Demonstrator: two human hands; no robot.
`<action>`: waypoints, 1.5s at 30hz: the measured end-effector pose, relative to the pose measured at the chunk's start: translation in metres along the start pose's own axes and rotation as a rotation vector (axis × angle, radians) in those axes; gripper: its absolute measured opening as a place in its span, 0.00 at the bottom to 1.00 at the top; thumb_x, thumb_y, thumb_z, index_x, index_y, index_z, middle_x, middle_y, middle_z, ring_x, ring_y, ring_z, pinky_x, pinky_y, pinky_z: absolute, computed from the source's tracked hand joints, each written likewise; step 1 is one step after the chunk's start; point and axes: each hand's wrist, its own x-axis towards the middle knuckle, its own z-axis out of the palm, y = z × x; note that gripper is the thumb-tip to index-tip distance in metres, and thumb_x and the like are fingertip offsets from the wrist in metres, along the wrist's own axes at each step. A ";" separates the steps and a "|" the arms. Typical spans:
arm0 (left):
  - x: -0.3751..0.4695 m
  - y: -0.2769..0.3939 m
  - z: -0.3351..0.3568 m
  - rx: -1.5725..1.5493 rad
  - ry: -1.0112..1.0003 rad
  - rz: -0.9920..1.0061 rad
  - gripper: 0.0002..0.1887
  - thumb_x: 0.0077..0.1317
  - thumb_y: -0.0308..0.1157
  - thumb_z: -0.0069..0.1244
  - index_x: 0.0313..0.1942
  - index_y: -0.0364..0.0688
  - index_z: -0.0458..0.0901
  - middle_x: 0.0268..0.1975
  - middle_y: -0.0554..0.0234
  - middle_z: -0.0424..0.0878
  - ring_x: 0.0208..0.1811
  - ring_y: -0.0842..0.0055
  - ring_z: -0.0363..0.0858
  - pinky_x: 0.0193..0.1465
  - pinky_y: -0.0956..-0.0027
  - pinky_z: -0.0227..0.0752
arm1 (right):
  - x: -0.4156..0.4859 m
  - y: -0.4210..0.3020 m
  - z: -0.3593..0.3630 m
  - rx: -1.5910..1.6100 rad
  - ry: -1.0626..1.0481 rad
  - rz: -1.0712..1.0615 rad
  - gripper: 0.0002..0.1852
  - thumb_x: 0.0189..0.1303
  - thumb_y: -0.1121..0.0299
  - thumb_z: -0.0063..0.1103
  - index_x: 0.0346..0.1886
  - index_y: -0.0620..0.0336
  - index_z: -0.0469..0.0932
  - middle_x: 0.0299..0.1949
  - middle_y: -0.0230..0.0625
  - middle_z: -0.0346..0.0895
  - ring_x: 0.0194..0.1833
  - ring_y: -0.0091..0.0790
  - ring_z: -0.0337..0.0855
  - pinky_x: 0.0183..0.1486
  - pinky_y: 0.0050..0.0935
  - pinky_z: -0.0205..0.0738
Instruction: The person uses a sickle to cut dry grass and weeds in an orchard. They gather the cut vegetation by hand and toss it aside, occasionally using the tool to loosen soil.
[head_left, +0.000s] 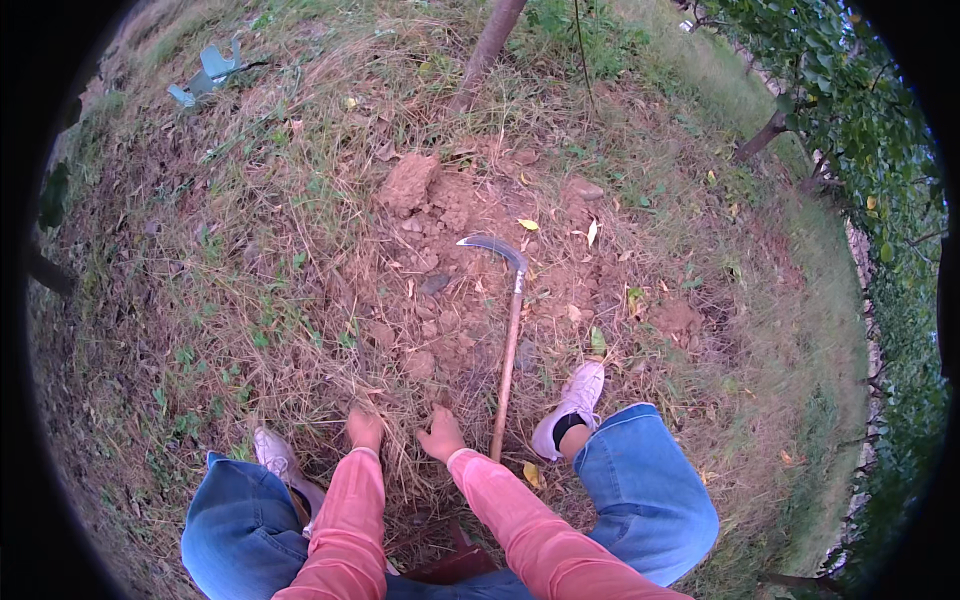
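My left hand (365, 429) reaches down into dry grass (401, 465) between my feet. Its fingertips are covered by stalks, so its grip is hidden. A little to its right, my right hand (441, 433) touches the ground with thumb and fingers apart and nothing visible in it. Just right of that hand lies a sickle (509, 330) with a long wooden handle. Its curved metal blade (491, 243) points left over loose reddish soil (465, 322). Clods and small stones are scattered through the soil, with one large clod (409, 184) beyond the blade.
A slim tree trunk (487, 56) rises ahead. Leafy branches (840, 97) hang at the right. A pale teal bent object (208, 73) lies upper left. My shoes (577, 397) flank the dug soil, and a dark red object (457, 564) sits below me.
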 end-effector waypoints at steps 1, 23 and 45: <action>-0.004 0.008 0.000 -0.016 0.035 0.010 0.15 0.56 0.32 0.58 0.40 0.31 0.83 0.35 0.35 0.85 0.42 0.42 0.84 0.43 0.54 0.75 | 0.002 0.002 0.009 0.043 0.064 -0.032 0.38 0.54 0.62 0.67 0.64 0.74 0.63 0.60 0.62 0.69 0.63 0.59 0.69 0.66 0.45 0.64; -0.006 0.038 -0.057 0.215 0.044 -0.223 0.22 0.54 0.42 0.61 0.35 0.27 0.85 0.39 0.31 0.85 0.47 0.44 0.84 0.48 0.54 0.78 | -0.002 0.000 0.076 0.142 -0.202 -0.037 0.18 0.65 0.61 0.45 0.40 0.68 0.79 0.43 0.61 0.79 0.51 0.63 0.77 0.56 0.52 0.69; -0.083 0.196 -0.162 -0.502 0.136 0.376 0.15 0.52 0.32 0.62 0.35 0.30 0.84 0.33 0.43 0.87 0.36 0.61 0.87 0.39 0.57 0.77 | -0.072 -0.143 -0.123 0.294 -0.033 -0.403 0.12 0.68 0.69 0.46 0.41 0.68 0.78 0.31 0.38 0.79 0.34 0.32 0.76 0.40 0.34 0.71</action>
